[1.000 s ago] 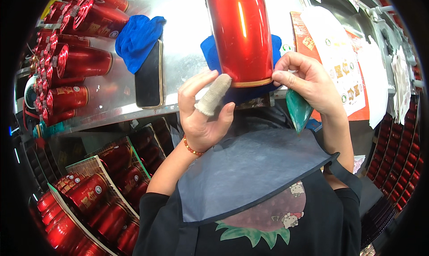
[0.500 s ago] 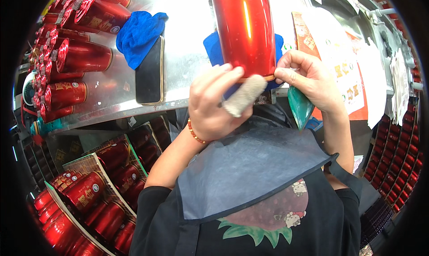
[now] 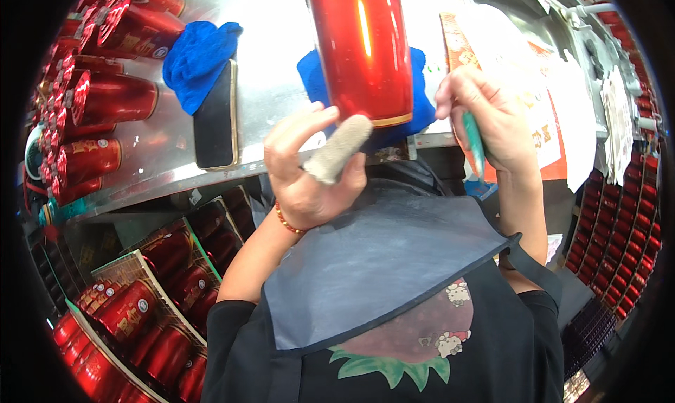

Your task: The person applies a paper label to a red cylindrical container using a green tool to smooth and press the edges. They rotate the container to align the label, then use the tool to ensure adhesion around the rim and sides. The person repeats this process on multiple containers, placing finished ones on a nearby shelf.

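A shiny red canister point(image 3: 362, 51) with a gold rim lies on a blue cloth point(image 3: 420, 93), its near end toward me. My left hand point(image 3: 309, 160) is at the canister's near left edge, fingers apart. One of its fingers wears a grey-beige cloth sleeve point(image 3: 339, 150), which overlaps the rim; I cannot tell whether it touches. Off to the right of the canister, my right hand point(image 3: 489, 114) is closed around a thin, flat green tool point(image 3: 474, 143) held against the palm. Its thumb and forefinger tips are apart from the canister.
On the metal table point(image 3: 271, 100) lie a dark phone point(image 3: 216, 125) and a crumpled blue cloth point(image 3: 200, 58). Several red canisters point(image 3: 116, 97) crowd the left. Crates of canisters point(image 3: 126, 308) stand below left. Printed sheets point(image 3: 545, 132) lie at right, with racked canisters point(image 3: 619, 234) beyond.
My right hand has come away from the canister's rim, moving right. My left hand has slipped slightly down and away from the rim. The whole view has shifted a little.
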Demonstrator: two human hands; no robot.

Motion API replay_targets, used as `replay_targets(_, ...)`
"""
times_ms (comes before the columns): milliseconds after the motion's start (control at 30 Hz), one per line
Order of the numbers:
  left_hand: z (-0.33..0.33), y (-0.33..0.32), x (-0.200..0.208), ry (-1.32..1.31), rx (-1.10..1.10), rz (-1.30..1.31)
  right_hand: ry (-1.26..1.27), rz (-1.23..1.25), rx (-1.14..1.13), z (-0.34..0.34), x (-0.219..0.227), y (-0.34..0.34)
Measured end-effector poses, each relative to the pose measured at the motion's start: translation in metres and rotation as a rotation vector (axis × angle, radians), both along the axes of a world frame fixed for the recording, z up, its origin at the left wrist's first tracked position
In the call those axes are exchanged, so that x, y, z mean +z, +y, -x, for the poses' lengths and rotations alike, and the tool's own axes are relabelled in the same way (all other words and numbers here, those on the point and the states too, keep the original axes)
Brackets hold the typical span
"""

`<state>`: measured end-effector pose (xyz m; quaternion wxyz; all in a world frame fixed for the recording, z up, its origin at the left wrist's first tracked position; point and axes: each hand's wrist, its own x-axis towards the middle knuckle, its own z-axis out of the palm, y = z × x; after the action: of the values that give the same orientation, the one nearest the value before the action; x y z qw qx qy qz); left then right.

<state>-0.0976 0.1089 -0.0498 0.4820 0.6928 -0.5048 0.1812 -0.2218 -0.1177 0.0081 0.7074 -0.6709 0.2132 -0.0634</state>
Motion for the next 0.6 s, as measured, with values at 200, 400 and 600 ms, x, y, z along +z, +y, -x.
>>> replay_targets(200,0.001,-0.004,-0.003,0.131,-0.041,0.053,-0.246,-0.297,-0.175,0.011,0.020,0.027)
replay_targets(400,0.002,-0.012,0.003,0.205,-0.033,0.021,-0.254,-0.177,-0.160,0.014,0.021,0.042)
replay_targets(600,0.002,-0.018,-0.001,0.260,-0.046,0.062,-0.293,-0.051,-0.103,0.013,0.024,0.051)
